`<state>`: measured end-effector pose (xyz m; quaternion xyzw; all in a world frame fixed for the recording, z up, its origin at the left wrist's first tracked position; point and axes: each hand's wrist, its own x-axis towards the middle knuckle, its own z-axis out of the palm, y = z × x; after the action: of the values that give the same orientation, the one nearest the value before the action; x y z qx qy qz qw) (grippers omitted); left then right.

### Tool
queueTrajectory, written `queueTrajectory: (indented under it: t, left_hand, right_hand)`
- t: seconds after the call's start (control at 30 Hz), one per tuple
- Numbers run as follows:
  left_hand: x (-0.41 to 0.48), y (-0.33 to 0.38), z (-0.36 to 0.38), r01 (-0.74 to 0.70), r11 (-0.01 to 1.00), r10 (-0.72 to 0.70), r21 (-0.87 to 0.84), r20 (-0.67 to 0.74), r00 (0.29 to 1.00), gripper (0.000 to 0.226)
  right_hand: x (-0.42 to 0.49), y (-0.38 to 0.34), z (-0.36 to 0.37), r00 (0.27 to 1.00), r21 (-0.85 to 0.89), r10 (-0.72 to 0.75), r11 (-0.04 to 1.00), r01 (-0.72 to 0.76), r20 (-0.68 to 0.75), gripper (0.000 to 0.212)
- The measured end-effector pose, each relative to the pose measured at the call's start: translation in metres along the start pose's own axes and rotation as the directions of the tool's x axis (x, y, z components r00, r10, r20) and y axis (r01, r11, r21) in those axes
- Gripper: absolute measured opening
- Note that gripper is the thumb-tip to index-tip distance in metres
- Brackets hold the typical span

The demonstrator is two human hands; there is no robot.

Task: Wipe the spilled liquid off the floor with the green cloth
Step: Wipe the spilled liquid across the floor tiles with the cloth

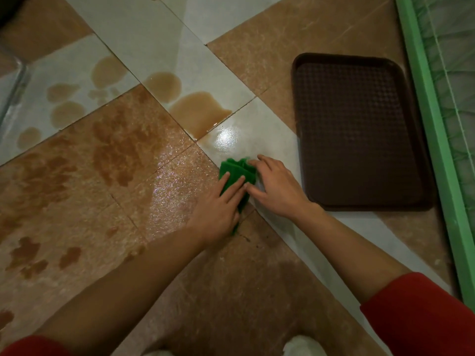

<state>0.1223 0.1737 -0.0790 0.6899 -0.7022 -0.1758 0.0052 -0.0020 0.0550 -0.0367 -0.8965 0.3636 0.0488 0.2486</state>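
Note:
The green cloth (237, 169) lies bunched on the tiled floor, at the seam between a brown tile and a pale tile. My left hand (218, 209) presses flat on its left part with straight fingers. My right hand (276, 187) lies on its right edge, fingers spread; their tips touch the cloth. Brown spilled liquid (198, 111) pools on the pale tile beyond the cloth. More puddles (66, 109) and wet patches (115, 150) spread to the left across the brown tile.
A dark brown plastic tray (359, 132) lies on the floor right of the cloth. A green frame (431, 124) runs along the right edge. A metal leg (12, 91) stands at far left. White footwear (303, 345) shows at the bottom.

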Motion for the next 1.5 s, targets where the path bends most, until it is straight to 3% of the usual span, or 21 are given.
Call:
queueTrajectory:
  t: [0.07,0.17,0.23,0.37,0.57,0.77,1.03,1.23,1.33,1.43,1.5]
  left_hand:
    - [0.0,-0.013,0.003,-0.053,0.999,0.053,0.002,-0.01,0.999,0.056]
    - [0.02,-0.019,-0.007,0.058,0.997,-0.063,-0.054,-0.09,0.994,0.056]
    - [0.04,-0.021,-0.015,0.14,0.988,-0.144,-0.068,-0.071,0.987,0.056]
    - [0.057,-0.011,-0.022,0.148,0.988,-0.151,-0.052,-0.062,0.987,0.059]
    - [0.045,-0.025,-0.012,-0.168,0.986,0.168,-0.024,0.014,0.986,0.065]
    - [0.066,-0.009,-0.014,0.097,0.993,-0.1,-0.075,-0.044,0.994,0.061]
    - [0.016,-0.029,0.007,-0.164,0.986,0.163,-0.025,-0.048,0.986,0.059]
    - [0.03,-0.04,0.0,0.101,0.995,-0.101,0.013,-0.021,0.995,0.064]
    - [0.01,-0.027,0.006,0.057,0.998,-0.058,0.034,0.027,0.998,0.066]
    - [-0.027,-0.033,0.014,-0.111,0.99,0.114,0.086,-0.033,0.993,0.062]
    - [-0.036,-0.046,0.011,-0.109,0.983,0.125,0.145,-0.107,0.986,0.06]
  right_hand:
    - [0.003,0.002,-0.004,1.0,0.034,0.01,0.999,-0.009,-0.029,0.057]
    - [0.009,0.008,-0.016,0.992,0.087,0.041,0.996,-0.031,-0.116,0.055]
    - [0.011,0.013,-0.024,0.982,0.084,0.05,0.996,-0.035,-0.183,0.053]
    - [0.01,0.024,-0.029,0.968,0.084,0.082,0.994,-0.064,-0.238,0.05]
    - [0.002,0.029,-0.02,0.985,0.066,0.088,0.995,-0.079,-0.15,0.049]
    - [-0.001,0.021,-0.017,0.991,0.038,0.048,0.998,-0.043,-0.126,0.05]
    - [-0.005,0.008,-0.009,0.998,0.04,-0.011,0.999,0.014,-0.068,0.05]
    - [-0.007,-0.005,-0.003,0.997,-0.014,-0.069,0.998,0.069,-0.017,0.052]
    - [-0.004,-0.013,-0.001,0.995,-0.025,-0.097,0.995,0.097,-0.008,0.052]
    - [-0.002,-0.019,0.0,0.994,-0.004,-0.105,0.994,0.105,0.003,0.051]
    - [-0.002,-0.022,0.002,0.993,-0.005,-0.113,0.994,0.113,0.015,0.05]
